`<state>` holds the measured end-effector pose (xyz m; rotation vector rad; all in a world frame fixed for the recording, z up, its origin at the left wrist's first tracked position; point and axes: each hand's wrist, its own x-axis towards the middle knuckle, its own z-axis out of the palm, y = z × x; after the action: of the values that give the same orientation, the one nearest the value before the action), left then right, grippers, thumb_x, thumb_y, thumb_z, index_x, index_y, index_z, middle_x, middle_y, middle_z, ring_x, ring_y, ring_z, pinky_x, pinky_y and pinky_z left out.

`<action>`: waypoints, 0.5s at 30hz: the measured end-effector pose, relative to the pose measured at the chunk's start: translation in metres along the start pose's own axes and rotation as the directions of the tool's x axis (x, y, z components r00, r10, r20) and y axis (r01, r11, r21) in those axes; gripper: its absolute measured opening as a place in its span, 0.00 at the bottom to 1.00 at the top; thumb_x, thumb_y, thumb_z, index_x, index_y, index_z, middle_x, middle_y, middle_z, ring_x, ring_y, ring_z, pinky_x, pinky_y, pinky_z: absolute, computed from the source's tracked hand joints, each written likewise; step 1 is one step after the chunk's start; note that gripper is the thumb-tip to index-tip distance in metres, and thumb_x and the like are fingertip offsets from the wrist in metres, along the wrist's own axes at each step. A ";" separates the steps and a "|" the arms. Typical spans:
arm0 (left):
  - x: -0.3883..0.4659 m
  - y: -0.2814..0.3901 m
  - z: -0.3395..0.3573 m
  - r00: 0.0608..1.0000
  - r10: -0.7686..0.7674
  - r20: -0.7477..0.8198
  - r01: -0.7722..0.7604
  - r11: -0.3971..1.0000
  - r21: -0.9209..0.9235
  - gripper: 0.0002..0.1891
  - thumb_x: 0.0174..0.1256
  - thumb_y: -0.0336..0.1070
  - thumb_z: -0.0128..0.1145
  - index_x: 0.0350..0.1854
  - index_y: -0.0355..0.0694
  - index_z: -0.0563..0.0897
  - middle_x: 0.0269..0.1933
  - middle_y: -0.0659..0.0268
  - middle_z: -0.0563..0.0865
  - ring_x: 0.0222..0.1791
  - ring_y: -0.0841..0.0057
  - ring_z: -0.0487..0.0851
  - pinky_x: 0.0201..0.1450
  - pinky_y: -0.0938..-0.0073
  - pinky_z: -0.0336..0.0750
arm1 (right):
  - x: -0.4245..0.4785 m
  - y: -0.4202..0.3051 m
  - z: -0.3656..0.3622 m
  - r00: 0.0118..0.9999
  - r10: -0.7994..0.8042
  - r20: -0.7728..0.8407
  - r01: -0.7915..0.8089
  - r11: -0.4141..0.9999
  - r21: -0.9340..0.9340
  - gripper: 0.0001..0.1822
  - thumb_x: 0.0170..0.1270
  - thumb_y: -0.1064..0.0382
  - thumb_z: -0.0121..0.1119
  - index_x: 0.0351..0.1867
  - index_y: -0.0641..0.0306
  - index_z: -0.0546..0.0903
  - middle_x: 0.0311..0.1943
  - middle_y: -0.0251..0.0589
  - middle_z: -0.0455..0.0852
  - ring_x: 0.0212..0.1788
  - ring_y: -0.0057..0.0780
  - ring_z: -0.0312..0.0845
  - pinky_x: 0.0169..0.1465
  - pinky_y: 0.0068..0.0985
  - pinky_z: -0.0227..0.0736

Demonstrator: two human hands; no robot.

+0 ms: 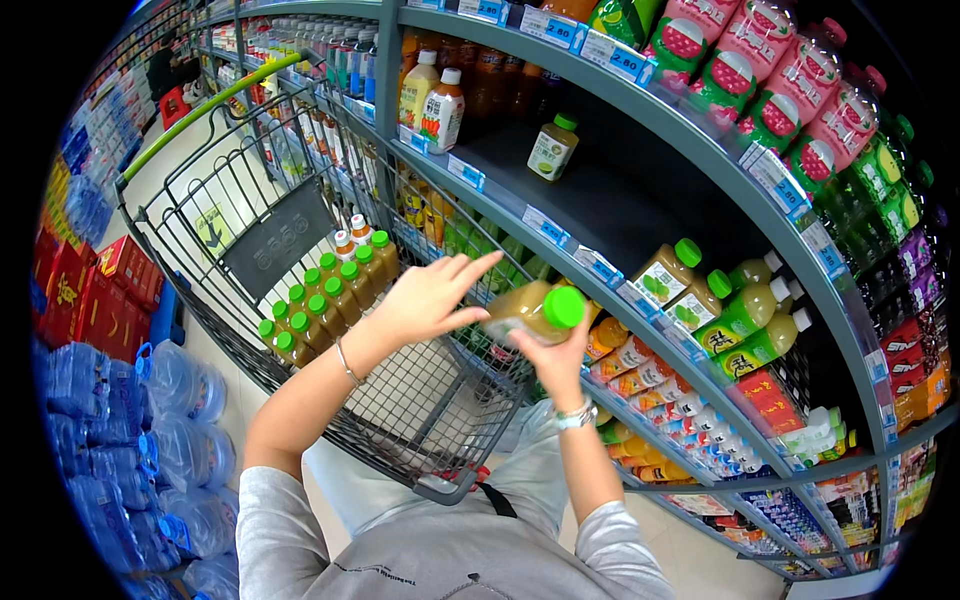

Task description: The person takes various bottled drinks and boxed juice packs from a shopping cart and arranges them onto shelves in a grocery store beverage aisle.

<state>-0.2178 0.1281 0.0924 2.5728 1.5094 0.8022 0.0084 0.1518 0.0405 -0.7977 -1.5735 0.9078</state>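
Over the front part of a wire shopping cart [450, 390], my right hand [559, 356] grips a green-capped juice bottle [525, 311], tilted and slightly blurred. My left hand [435, 292] reaches over the cart with fingers spread, its thumb close to the bottle's base; whether it touches cannot be made out. Rows of similar green-capped bottles [330, 300] stand upright in the cart, near its dark seat panel [279, 238]. Beside them are two white-capped bottles [352, 238]. One green-capped bottle [553, 148] stands on the shelf [517, 165], and two more [679, 281] are farther right.
Shelving with price tags [551, 225] curves along the right, holding pink drink bottles [757, 67] above and orange bottles [637, 367] below. Large water jugs [187, 420] and red cartons [97, 300] stack at left. A person [166, 67] is near a red stool [174, 107] down the aisle.
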 end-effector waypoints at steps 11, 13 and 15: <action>-0.001 -0.003 -0.008 0.995 0.058 -0.081 -0.053 0.997 0.064 0.25 0.64 0.46 0.58 0.61 0.43 0.72 0.51 0.60 0.77 0.46 0.63 0.81 0.39 0.67 0.79 | 0.140 0.005 -0.043 0.942 -0.315 -0.114 0.246 0.881 -0.403 0.36 0.47 0.73 0.72 0.60 0.62 0.70 0.57 0.46 0.77 0.61 0.43 0.73 0.62 0.33 0.70; 0.000 -0.009 -0.003 0.997 0.072 -0.036 -0.069 0.994 0.081 0.23 0.65 0.46 0.58 0.60 0.43 0.74 0.50 0.61 0.78 0.45 0.64 0.81 0.39 0.67 0.79 | 0.152 0.023 -0.054 0.968 -0.212 -0.137 0.140 0.902 -0.407 0.38 0.45 0.71 0.74 0.61 0.66 0.69 0.57 0.50 0.77 0.60 0.44 0.75 0.61 0.33 0.70; 0.000 -0.011 0.000 0.992 0.113 -0.055 -0.106 0.988 0.108 0.20 0.65 0.46 0.58 0.55 0.43 0.76 0.46 0.62 0.77 0.43 0.65 0.82 0.37 0.68 0.79 | 0.157 0.033 -0.061 0.972 -0.220 -0.082 0.153 0.860 -0.487 0.38 0.46 0.70 0.74 0.60 0.70 0.68 0.56 0.55 0.78 0.57 0.46 0.77 0.60 0.33 0.72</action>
<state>-0.2268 0.1338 0.0889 2.7530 1.4748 0.8420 0.0422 0.3124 0.0918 -1.0049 -1.7428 0.3092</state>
